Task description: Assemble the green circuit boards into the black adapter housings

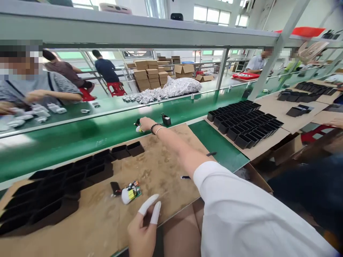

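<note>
My left hand [144, 226], with white finger cots on two fingers, is at the front edge of the cardboard sheet [166, 171]. Its two covered fingertips are apart and nothing shows between them. Just beyond them lies a small circuit board [132, 192] with yellow and white parts, wired to a black piece [115, 188]. My right arm stretches across to the green conveyor belt [118, 132]. There my right hand [147, 124], wearing bracelets, is closed on a similar circuit board [138, 127], partly hidden by the fingers. A black case with wires [166, 120] stands beside my right wrist.
Rows of open black cases [64, 185] cover the cardboard's left side; more black cases [243, 121] stand to the right. Across the belt, white parts and a plastic bag [182, 86] lie near a co-worker's hand [36, 95]. A shelf beam [160, 34] runs overhead.
</note>
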`<state>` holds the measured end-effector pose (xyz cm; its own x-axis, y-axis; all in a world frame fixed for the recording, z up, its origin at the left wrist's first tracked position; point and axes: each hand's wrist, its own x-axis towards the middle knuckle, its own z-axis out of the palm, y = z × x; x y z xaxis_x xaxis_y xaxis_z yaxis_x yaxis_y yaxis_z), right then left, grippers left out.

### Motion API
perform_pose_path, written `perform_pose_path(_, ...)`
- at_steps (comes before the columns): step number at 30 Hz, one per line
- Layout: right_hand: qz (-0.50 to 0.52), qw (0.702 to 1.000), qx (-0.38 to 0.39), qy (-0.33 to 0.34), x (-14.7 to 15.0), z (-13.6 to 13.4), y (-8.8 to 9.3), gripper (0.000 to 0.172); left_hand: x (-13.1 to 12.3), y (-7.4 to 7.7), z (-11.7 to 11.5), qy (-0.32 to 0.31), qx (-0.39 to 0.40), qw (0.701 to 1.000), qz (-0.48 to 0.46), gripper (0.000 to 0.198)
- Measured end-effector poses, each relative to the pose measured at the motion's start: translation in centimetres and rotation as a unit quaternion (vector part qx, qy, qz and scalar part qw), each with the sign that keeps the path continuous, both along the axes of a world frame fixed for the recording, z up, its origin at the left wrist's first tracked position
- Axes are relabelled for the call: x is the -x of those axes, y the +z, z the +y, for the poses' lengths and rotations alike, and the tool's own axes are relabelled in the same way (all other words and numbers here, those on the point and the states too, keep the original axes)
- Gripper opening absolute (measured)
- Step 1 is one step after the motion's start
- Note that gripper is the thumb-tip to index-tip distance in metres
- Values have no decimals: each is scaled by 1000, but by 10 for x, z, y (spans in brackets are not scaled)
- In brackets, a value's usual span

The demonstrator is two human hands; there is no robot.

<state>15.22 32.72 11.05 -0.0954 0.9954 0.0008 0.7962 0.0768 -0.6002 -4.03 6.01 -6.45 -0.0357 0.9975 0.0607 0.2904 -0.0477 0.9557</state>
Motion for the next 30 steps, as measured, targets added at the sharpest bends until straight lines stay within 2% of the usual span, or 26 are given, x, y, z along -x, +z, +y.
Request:
perform_pose_path(2,-9,1000,14,-2,-2,-15,10,35,-4,7,-5,4,-27,999,-16,55)
perform_pose_path(4,-45,998,33,26,-10,-31,14,37,-4,12,-10,9,-45,998,-50,48)
perform_pose_path(6,-94,992,44,65,-26,-49,10,26,2,15,-12,35,-77,994,-62,38)
perform_pose_path(8,-147,982,48,112,-51,-69,-2,13,14,18,-9,75,-124,989,-30,30)
perform_pose_path(11,-209,962,60,164,-94,-93,-24,28,37,23,2,118,-179,976,48,34)
perform_pose_path(13,-238,951,59,188,-117,-101,-39,44,51,27,11,117,-174,972,109,55)
perform_pose_path(14,-276,937,51,206,-124,-103,-45,52,55,29,16,102,-159,972,141,64)
perform_pose_path(16,-328,919,39,214,-130,-101,-54,52,62,34,26,77,-146,969,184,73)
perform_pose_path(19,-358,908,22,215,-124,-91,-61,33,73,46,40,74,-143,961,223,72)
perform_pose_path(22,-371,903,12,216,-116,-81,-62,19,89,63,54,135,-141,943,270,62)
perform_pose_path(25,-362,906,6,219,-114,-77,-62,14,104,78,68,240,-98,914,312,51)
perform_pose_path(27,-351,911,2,217,-114,-75,-63,18,111,82,77,288,-56,902,316,45)
perform_pose_path(30,-332,921,-6,206,-115,-71,-66,25,115,80,88,305,-32,898,314,37)
